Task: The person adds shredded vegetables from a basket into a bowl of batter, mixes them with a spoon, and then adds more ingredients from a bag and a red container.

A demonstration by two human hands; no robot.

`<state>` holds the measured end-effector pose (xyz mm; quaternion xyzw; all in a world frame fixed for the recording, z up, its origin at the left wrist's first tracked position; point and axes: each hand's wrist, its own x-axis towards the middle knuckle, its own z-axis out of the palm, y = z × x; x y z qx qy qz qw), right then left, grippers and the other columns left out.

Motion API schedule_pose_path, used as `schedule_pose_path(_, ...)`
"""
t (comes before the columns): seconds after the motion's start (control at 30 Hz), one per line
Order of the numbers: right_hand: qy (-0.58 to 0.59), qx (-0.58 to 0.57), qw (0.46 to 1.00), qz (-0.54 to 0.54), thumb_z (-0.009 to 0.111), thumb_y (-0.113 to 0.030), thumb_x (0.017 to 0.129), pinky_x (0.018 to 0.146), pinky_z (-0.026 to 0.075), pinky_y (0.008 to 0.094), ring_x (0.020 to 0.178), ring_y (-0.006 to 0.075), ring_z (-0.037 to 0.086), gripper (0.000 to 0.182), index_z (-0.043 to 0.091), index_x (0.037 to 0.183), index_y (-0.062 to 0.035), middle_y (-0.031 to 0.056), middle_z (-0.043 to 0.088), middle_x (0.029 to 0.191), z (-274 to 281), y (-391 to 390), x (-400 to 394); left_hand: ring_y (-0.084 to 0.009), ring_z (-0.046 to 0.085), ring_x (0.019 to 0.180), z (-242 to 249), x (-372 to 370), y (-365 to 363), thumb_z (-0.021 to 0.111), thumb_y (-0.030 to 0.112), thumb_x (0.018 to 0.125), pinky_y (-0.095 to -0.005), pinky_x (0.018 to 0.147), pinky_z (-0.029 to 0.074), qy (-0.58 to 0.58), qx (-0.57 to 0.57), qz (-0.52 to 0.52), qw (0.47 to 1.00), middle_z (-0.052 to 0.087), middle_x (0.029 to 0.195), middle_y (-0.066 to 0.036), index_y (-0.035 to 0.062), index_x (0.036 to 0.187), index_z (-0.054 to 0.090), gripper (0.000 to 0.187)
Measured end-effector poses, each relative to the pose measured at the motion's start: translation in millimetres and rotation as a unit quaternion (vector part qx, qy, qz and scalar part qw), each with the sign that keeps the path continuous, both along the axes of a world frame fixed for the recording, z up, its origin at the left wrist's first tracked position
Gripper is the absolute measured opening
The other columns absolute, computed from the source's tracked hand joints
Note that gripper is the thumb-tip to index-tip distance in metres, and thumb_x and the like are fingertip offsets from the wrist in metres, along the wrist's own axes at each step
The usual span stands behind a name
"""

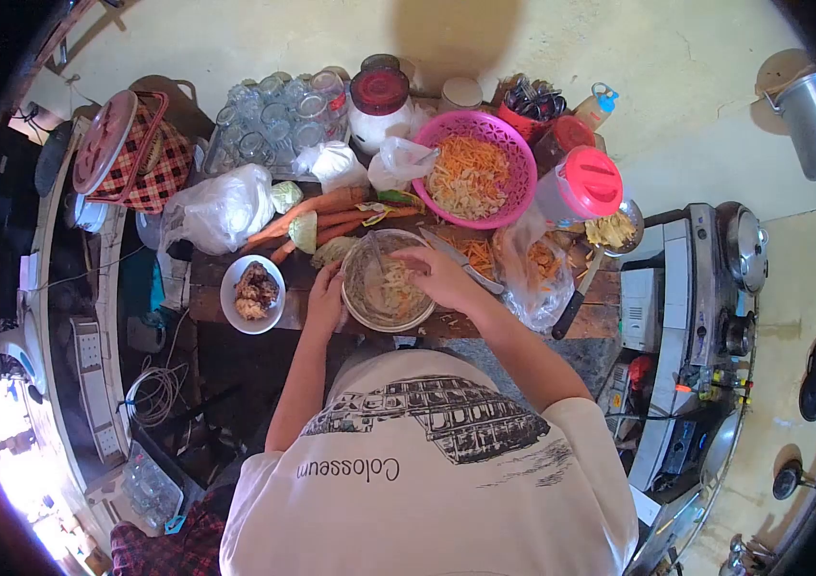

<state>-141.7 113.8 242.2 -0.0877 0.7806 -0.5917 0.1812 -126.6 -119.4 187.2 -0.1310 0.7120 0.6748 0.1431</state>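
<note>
A light-coloured mixing bowl (354, 305) stands at the front edge of the wooden table, with wet batter up its inner wall. Pale shreds and some orange bits (398, 290) lie in it, and a spoon (375, 252) leans inside at the far left. My left hand (327, 290) grips the bowl's left rim. Over the right side of the bowl is my right hand (438, 276), its fingers bent down towards the shreds; whatever they pinch is hidden. Close by on the right, a knife (446, 252) lies beside shredded carrot (477, 257).
Whole carrots (317, 216) lie behind the bowl. A pink basket (527, 171) holds shredded vegetables. A white bowl (228, 298) with dark, crumbly food stands left. A plastic bag (532, 309) and a black-handled knife (569, 315) lie right. Upturned glasses (273, 120) fill a back tray.
</note>
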Motion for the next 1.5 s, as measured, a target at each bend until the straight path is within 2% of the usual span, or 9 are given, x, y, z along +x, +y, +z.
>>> schedule_pose_path(0.2,-0.058,-0.032,0.996,-0.056,0.061,-0.005,0.081,0.082,0.049,0.0321,0.094,0.0185,0.063,0.027,0.064,0.108,-0.0028,0.0103,0.066,0.101,-5.6,19.9,-19.5,-0.0193,0.051,0.112,-23.2,-6.5,-5.1,0.046,0.016,0.095,-0.0292,0.097,0.038,0.026,0.001,0.004,1.0,0.056,0.12,-0.013,-0.0019,0.124,0.051,0.035)
schedule_pose_path(0.4,0.05,0.121,0.966,-0.223,0.068,-0.016,0.077,0.082,0.049,0.0362,0.093,0.0259,0.063,0.028,0.066,0.102,-0.0025,0.0146,0.066,0.099,-44.9,82.7,-89.4,-0.0192,0.053,0.109,14.4,-11.1,7.2,0.046,0.014,0.094,-0.0291,0.095,0.04,0.003,-0.002,0.023,1.0,0.057,0.117,-0.012,-0.0013,0.122,0.052,0.033)
schedule_pose_path(0.5,0.104,0.277,0.93,-0.22,0.073,-0.019,0.072,0.084,0.049,0.0335,0.092,0.0259,0.062,0.045,0.061,0.111,0.0006,0.0162,0.063,0.101,-69.4,110.3,-131.3,-0.0196,0.054,0.107,10.0,-14.1,7.9,0.045,0.013,0.094,-0.0293,0.094,0.04,0.006,-0.032,0.034,0.999,0.058,0.115,-0.012,-0.0013,0.12,0.053,0.031)
schedule_pose_path(0.7,0.15,0.435,0.861,-0.215,0.078,-0.031,0.066,0.102,0.036,0.0435,0.121,0.036,0.044,0.078,0.045,0.132,-0.0073,0.021,0.044,0.132,-99.3,129.7,-192.0,-0.0196,0.055,0.103,-18.6,-14.9,-1.4,0.045,0.01,0.093,-0.0293,0.091,0.042,0.037,-0.031,0.065,0.997,0.06,0.111,-0.011,0.0007,0.117,0.055,0.028)
schedule_pose_path(0.8,0.143,0.489,0.846,-0.154,0.076,-0.036,0.069,0.101,0.037,0.0479,0.123,0.0362,0.04,0.086,0.035,0.139,-0.0094,0.0203,0.043,0.131,-107.9,125.3,-205.0,-0.0162,0.058,0.092,-29.6,-12.4,-11.5,0.046,0.01,0.093,-0.0279,0.082,0.046,0.0,-0.041,0.095,0.995,0.061,0.109,-0.01,0.0029,0.115,0.056,0.026)
schedule_pose_path(1.0,0.062,0.514,0.845,-0.134,0.075,-0.036,0.069,0.101,0.037,0.0473,0.12,0.0395,0.041,0.081,0.04,0.136,-0.0066,0.0223,0.043,0.129,-88.4,113.2,-213.3,-0.0101,0.055,0.075,-1.4,-15.1,-8.4,0.046,0.01,0.093,-0.0246,0.068,0.047,-0.052,-0.037,0.139,0.988,0.062,0.103,-0.006,0.0037,0.113,0.057,0.023)
schedule_pose_path(1.2,0.089,0.466,0.868,-0.146,0.075,-0.022,0.068,0.101,0.038,0.0464,0.116,0.0405,0.046,0.07,0.044,0.128,-0.0015,0.0231,0.047,0.124,-92.0,111.1,-215.5,-0.01,0.057,0.076,-17.0,-13.6,-11.7,0.046,0.009,0.093,-0.0246,0.069,0.047,-0.015,-0.05,0.118,0.992,0.062,0.101,-0.005,0.0043,0.111,0.057,0.022)
schedule_pose_path(1.3,0.096,0.447,0.877,-0.148,0.075,-0.024,0.068,0.097,0.042,0.0434,0.114,0.0407,0.048,0.068,0.048,0.128,-0.0067,0.023,0.051,0.121,-114.3,118.0,-221.1,-0.011,0.058,0.076,-9.3,-14.0,-6.0,0.046,0.009,0.093,-0.025,0.069,0.048,-0.034,-0.022,0.127,0.991,0.061,0.101,-0.005,0.0042,0.111,0.058,0.022)
schedule_pose_path(1.5,0.138,0.39,0.894,-0.172,0.071,-0.013,0.07,0.085,0.048,0.0416,0.096,0.0352,0.062,0.045,0.061,0.112,-0.0029,0.0204,0.065,0.099,-129.5,134.0,-217.9,-0.0127,0.059,0.079,-16.6,-14.2,-6.2,0.046,0.008,0.093,-0.0255,0.07,0.049,-0.014,0.016,0.123,0.992,0.06,0.103,-0.007,0.0038,0.111,0.058,0.022)
